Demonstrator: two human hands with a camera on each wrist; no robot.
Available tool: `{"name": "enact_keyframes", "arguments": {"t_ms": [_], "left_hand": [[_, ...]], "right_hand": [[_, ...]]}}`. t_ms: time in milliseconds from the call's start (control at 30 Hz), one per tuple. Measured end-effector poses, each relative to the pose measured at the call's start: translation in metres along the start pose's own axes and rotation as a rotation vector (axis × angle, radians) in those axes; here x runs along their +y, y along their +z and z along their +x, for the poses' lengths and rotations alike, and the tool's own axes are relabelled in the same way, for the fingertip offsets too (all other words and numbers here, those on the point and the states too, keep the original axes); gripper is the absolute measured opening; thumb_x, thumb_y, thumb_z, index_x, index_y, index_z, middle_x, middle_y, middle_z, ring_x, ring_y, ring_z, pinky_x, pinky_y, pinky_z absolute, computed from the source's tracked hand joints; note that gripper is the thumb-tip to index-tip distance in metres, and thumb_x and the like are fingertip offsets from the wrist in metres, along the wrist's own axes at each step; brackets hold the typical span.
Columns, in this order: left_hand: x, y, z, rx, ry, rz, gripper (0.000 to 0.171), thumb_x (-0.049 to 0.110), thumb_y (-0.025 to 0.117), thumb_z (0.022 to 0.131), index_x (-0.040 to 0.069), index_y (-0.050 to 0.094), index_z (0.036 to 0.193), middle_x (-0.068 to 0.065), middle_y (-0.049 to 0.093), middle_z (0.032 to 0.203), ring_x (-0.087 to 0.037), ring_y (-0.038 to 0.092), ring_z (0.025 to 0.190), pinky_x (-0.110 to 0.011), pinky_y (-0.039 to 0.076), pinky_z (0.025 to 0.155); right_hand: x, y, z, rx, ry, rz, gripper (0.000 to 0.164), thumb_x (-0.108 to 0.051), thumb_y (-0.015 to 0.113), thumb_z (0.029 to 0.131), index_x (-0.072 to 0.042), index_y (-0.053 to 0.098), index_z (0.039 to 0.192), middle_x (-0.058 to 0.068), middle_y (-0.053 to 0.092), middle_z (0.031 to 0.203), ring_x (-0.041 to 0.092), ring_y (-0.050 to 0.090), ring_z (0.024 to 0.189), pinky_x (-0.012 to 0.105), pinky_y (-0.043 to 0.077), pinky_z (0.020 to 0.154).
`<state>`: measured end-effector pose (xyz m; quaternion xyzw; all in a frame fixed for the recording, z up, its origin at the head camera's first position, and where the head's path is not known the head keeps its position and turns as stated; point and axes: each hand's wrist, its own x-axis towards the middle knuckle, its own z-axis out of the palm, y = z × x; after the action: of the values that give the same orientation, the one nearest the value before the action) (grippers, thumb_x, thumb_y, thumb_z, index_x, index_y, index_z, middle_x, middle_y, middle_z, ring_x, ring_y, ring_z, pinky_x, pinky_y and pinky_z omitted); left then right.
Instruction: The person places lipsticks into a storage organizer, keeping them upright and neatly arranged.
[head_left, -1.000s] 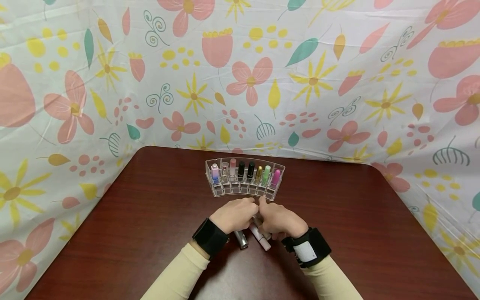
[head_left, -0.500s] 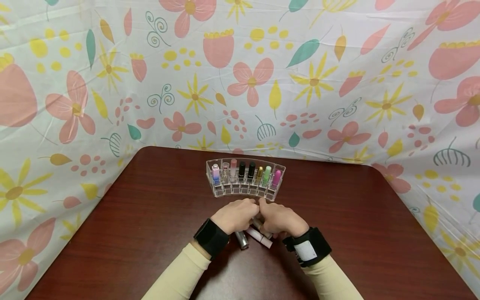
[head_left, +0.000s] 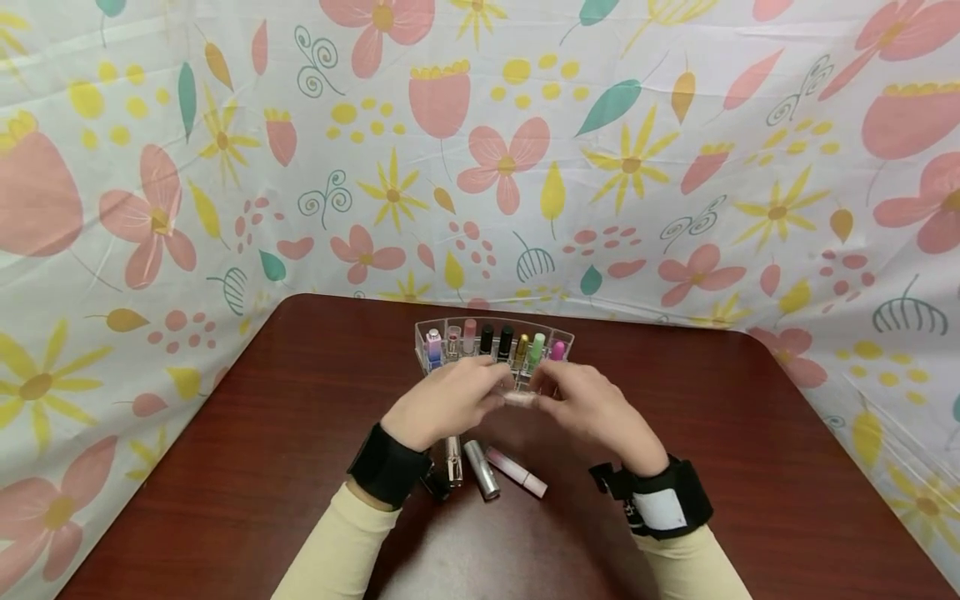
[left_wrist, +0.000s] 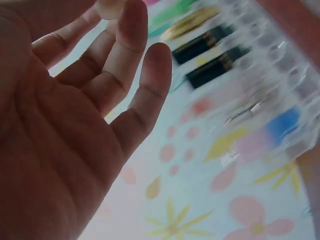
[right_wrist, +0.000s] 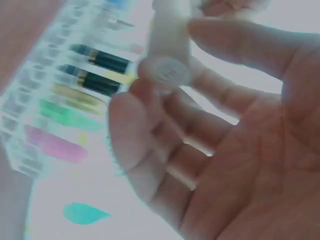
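Whitish tube (right_wrist: 170, 36) between fingertips (right_wrist: 210, 35)

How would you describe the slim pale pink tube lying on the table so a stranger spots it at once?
On the glossy reddish-brown table, find the curved clear plastic stand near the far edge, then look nearer the wearer. The slim pale pink tube lies rightmost among the loose tubes in the head view. Its pink colour separates it from the silver cylindrical tube beside it.
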<state>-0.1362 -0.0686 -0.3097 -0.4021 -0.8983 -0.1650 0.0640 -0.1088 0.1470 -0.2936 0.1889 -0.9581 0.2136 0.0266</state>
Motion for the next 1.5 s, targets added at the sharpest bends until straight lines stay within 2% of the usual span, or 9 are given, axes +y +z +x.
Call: {"name": "enact_keyframes", "arguments": {"t_ms": [133,267,367,467,633,833,1067,1500], "left_hand": [[0.007,-0.025,-0.011,0.137,0.022,-0.019,0.01,0.023,0.067,0.099,0.02,0.065,0.109,0.006,0.06,0.099,-0.004,0.056,0.079,-0.021,0.049,0.07],[0.016,-0.043,-0.021,0.281,0.065,0.009,0.009,0.021,0.067,0.099,0.02,0.066,0.109,0.007,0.058,0.097,-0.003,0.053,0.076,-0.02,0.048,0.069],[0.021,-0.052,-0.025,0.358,0.094,0.016,0.01,0.019,0.065,0.1,0.017,0.068,0.11,0.006,0.061,0.1,-0.004,0.054,0.078,-0.02,0.048,0.069],[0.026,-0.057,-0.028,0.401,0.113,0.013,0.015,0.018,0.065,0.1,0.015,0.068,0.114,0.005,0.062,0.104,-0.004,0.055,0.077,-0.019,0.049,0.069],[0.03,-0.061,-0.031,0.448,0.136,0.049,0.028,0.021,0.072,0.096,0.021,0.067,0.123,0.009,0.062,0.109,-0.003,0.057,0.08,-0.02,0.049,0.067],[0.03,-0.063,-0.033,0.491,0.15,0.074,0.02,0.023,0.071,0.096,0.022,0.069,0.116,0.01,0.062,0.105,-0.004,0.058,0.079,-0.021,0.05,0.068],[0.027,-0.066,-0.033,0.485,0.146,0.058,0.021,0.024,0.071,0.096,0.021,0.069,0.117,0.01,0.063,0.105,-0.005,0.057,0.077,-0.021,0.048,0.066],[0.025,-0.066,-0.034,0.468,0.137,0.042,0.019,0.025,0.072,0.096,0.022,0.07,0.115,0.01,0.063,0.105,-0.006,0.057,0.08,-0.022,0.049,0.069]], "right_hand": [[-0.011,-0.015,-0.008,0.184,-0.145,0.085,0.007,-0.013,0.074,0.093,-0.017,0.069,0.096,-0.004,0.063,0.085,0.008,0.056,0.073,0.026,0.046,0.064],[-0.021,-0.025,-0.014,0.322,-0.264,0.182,0.013,-0.007,0.075,0.091,-0.014,0.07,0.101,-0.004,0.064,0.092,0.007,0.06,0.076,0.022,0.049,0.064],[-0.025,-0.029,-0.016,0.371,-0.314,0.249,0.02,-0.003,0.077,0.088,-0.014,0.071,0.104,-0.003,0.065,0.096,0.008,0.061,0.077,0.02,0.051,0.062],[-0.028,-0.032,-0.018,0.383,-0.335,0.294,0.024,-0.002,0.08,0.086,-0.015,0.072,0.104,-0.004,0.066,0.097,0.008,0.06,0.076,0.02,0.052,0.062],[-0.032,-0.038,-0.018,0.382,-0.343,0.34,0.023,-0.004,0.079,0.086,-0.017,0.072,0.103,-0.007,0.067,0.096,0.008,0.062,0.078,0.022,0.055,0.064],[-0.037,-0.042,-0.018,0.379,-0.372,0.325,0.025,-0.003,0.08,0.086,-0.017,0.071,0.105,-0.008,0.066,0.097,0.007,0.061,0.079,0.022,0.055,0.064],[-0.036,-0.043,-0.019,0.372,-0.383,0.312,0.03,0.001,0.079,0.085,-0.018,0.071,0.107,-0.008,0.066,0.099,0.008,0.06,0.081,0.024,0.055,0.064],[-0.032,-0.041,-0.016,0.381,-0.396,0.277,0.027,-0.002,0.08,0.085,-0.018,0.071,0.106,-0.009,0.064,0.095,0.006,0.058,0.08,0.022,0.054,0.063]]}}
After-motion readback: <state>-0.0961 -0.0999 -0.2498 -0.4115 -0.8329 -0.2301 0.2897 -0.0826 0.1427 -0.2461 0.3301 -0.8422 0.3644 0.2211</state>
